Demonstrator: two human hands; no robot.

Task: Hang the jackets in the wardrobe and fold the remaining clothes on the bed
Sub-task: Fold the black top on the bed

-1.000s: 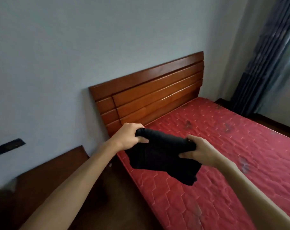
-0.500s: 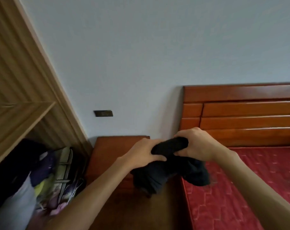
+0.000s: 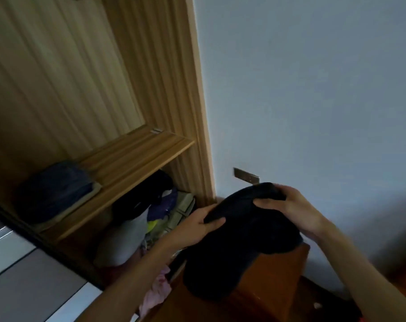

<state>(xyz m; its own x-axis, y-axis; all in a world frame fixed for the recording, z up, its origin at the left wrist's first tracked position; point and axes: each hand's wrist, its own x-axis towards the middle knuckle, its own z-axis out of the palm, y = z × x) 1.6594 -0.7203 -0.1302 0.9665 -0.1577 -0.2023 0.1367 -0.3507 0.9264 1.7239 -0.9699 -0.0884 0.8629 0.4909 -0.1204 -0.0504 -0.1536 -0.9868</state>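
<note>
Black garment [image 3: 239,240] at 5 o'clock is soft matt cloth. Wardrobe [image 3: 58,66] at 10 o'clock is pale streaky wood grain, pretty matt. Nightstand [image 3: 274,282] under the cloth is reddish wood with some sheen. Wall [image 3: 313,89] at 2 o'clock is smooth matt paint, and the wall plate [image 3: 246,177] looks metallic.

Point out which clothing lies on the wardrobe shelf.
The folded dark blue garment, resting on the wooden shelf. The mixed pile sits under that shelf; the black garment is gripped by the left hand and right hand.

No text, label, brand or number can be read. The dark wall plate [image 3: 246,176] looks plain; the black garment [image 3: 241,247] and the shelved clothes [image 3: 55,189] are too blurred for any print.
</note>
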